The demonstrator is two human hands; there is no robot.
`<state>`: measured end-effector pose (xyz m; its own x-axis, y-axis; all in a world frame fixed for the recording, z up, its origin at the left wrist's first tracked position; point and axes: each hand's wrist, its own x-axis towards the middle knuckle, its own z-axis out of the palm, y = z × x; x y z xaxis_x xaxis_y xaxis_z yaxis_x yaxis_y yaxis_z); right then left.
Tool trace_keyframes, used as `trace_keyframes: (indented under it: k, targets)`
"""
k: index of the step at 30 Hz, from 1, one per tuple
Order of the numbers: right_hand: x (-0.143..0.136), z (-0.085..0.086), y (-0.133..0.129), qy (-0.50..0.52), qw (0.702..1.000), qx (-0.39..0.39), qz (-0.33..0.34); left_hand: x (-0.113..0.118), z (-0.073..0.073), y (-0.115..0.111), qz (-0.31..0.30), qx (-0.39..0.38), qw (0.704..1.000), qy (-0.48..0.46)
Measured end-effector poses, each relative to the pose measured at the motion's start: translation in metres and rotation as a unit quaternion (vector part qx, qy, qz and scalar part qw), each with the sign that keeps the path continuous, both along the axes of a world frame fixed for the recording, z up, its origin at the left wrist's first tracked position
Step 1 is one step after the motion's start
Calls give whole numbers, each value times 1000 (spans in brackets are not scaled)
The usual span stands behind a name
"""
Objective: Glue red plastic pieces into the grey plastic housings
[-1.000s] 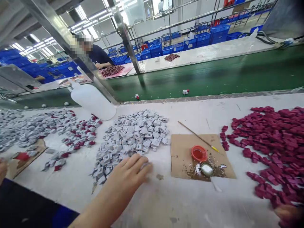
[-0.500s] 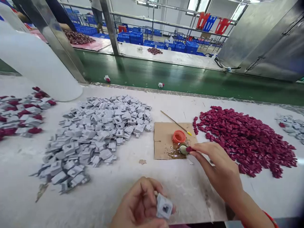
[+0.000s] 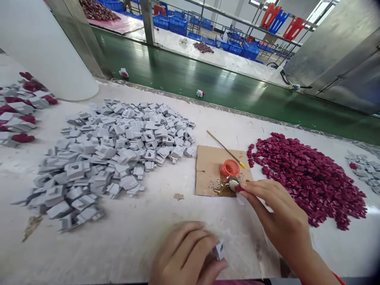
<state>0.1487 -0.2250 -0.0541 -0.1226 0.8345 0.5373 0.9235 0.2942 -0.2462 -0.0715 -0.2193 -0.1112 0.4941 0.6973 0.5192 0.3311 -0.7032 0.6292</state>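
At near edge of table (image 3: 127,245), left hand (image 3: 185,253) curled, thumb and fingers closed around grey block (image 3: 220,249), one end bare. Ahead, right hand (image 3: 280,219) pinches maroon piece (image 3: 238,188) by end at rim of crown cap (image 3: 233,183), seemingly keeping skin dry. Beyond, grey-block pile (image 3: 118,146) left, maroon pile (image 3: 311,174) right, likely for each hand's reach.

Pretty clearly a factory floor, folks: green conveyor belt (image 3: 237,81) running across at 12 o'clock, blue crates (image 3: 178,25) beyond it, big steel housing (image 3: 335,59) around 2, loose grey pieces (image 3: 127,144) heaped at 9, maroon bits (image 3: 308,178) at 3.
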Motion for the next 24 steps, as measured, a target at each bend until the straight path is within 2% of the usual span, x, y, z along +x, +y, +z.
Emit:
trace_keyframes:
  k: [3,6,8,10,15,24]
  targets:
    - [-13,3,-20,75,997,-37,-3,4,0,-5,49,2,999,19]
    - [-28,-3,-41,182,978,-89,38,5,1,-8,70,-17,997,19]
    - [-37,-11,-50,235,966,-91,53,5,2,-8,70,-24,997,18]
    - [-44,-19,-55,265,961,-75,40,5,2,-8,66,-26,997,19]
    - [-49,-28,-54,258,962,-83,40,4,2,-9,63,-32,997,18]
    - [-49,-13,-48,198,965,-149,84,3,2,-10,42,-46,998,8]
